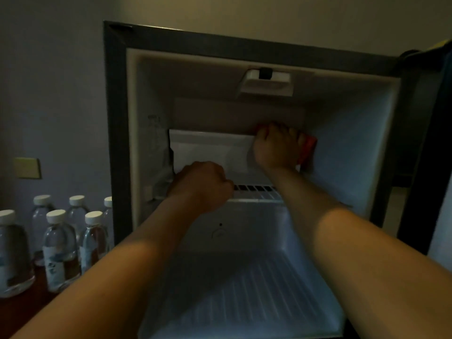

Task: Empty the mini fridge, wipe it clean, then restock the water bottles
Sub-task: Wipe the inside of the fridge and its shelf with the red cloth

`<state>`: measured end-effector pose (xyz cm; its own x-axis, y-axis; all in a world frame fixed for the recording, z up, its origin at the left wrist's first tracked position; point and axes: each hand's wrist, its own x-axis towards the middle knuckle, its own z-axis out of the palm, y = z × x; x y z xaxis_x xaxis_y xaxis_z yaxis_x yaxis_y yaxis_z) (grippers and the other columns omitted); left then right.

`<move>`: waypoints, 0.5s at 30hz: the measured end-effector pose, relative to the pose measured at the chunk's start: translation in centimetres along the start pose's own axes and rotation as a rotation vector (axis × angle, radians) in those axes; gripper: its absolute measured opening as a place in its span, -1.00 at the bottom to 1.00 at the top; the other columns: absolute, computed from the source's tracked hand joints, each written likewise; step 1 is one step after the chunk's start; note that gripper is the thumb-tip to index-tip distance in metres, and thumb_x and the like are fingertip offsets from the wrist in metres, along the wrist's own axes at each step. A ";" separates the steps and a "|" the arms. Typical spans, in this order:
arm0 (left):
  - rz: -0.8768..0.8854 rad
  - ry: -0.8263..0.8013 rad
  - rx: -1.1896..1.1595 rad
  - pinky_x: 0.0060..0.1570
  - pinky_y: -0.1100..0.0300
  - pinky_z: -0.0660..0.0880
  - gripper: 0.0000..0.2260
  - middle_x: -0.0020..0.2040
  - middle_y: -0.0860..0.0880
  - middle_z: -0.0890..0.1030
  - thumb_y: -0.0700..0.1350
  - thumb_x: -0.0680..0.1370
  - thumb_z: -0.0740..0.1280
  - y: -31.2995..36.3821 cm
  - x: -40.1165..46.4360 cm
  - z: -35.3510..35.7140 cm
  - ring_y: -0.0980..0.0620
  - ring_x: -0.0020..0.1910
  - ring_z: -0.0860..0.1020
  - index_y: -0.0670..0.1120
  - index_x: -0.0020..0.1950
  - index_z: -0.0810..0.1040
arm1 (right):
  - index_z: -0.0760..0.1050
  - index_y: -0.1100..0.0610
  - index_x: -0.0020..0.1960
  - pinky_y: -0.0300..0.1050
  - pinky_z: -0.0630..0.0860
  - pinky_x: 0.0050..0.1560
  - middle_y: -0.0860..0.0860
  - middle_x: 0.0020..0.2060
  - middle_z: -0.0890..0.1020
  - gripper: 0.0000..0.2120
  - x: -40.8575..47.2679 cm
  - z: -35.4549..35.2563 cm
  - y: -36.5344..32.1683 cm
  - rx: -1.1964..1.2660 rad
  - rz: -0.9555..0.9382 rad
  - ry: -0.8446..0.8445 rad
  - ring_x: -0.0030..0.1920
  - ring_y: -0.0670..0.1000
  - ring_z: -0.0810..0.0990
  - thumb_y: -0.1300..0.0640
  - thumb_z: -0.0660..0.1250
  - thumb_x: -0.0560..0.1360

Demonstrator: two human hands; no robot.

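Note:
The mini fridge [117, 143] stands open with no bottles inside. Both my arms reach into it. My right hand [276, 145] presses a red cloth [308, 149] against the right end of the white freezer flap [210, 150] near the back wall. My left hand [203, 184] curls its fingers around the front edge of the shelf [256, 193] under that flap. Several water bottles [61, 248] with white caps stand outside, to the left of the fridge.
The fridge door [437, 167] hangs open on the right. A thermostat housing [266, 83] sits on the fridge ceiling. The ribbed fridge floor [244, 289] lies below my arms. A wall plate [27, 168] is on the wall at left.

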<state>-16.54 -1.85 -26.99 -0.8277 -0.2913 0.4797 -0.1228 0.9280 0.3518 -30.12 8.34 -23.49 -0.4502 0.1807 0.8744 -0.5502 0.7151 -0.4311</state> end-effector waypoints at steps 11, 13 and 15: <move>-0.078 -0.009 -0.060 -0.29 0.18 0.47 -0.82 -0.27 -0.01 0.59 -0.06 0.52 0.24 -0.7 0.7 -0.1 -0.01 -0.26 0.56 -0.04 -0.25 0.53 | 0.47 0.05 0.23 0.03 0.23 0.38 0.13 0.22 0.56 -0.70 1.7 -0.5 0.1 -0.011 -0.202 -0.331 0.29 0.18 0.44 -0.02 0.13 0.59; -0.065 0.022 -0.054 -0.29 0.19 0.44 -0.79 -0.28 0.00 0.58 -0.03 0.53 0.25 -0.7 0.7 -0.1 0.01 -0.26 0.56 -0.02 -0.27 0.53 | 0.52 0.00 0.14 0.08 0.24 0.36 0.13 0.16 0.59 -0.71 2.3 -1.0 1.2 -0.111 -0.174 -0.283 0.24 0.19 0.47 -0.08 0.10 0.58; -0.067 0.054 -0.063 -0.24 0.16 0.50 -0.78 -0.28 0.01 0.59 0.01 0.54 0.26 -0.7 0.7 -0.1 -0.01 -0.24 0.57 -0.01 -0.27 0.53 | 0.54 -0.01 0.13 0.11 0.21 0.38 0.15 0.12 0.60 -0.66 2.5 -1.3 2.3 -0.188 -0.120 -0.248 0.22 0.20 0.48 -0.12 0.08 0.59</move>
<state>-16.96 -2.69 -26.78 -0.7877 -0.3660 0.4955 -0.1407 0.8900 0.4337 -31.57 11.36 -22.04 -0.5604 -0.0657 0.8256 -0.4804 0.8378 -0.2594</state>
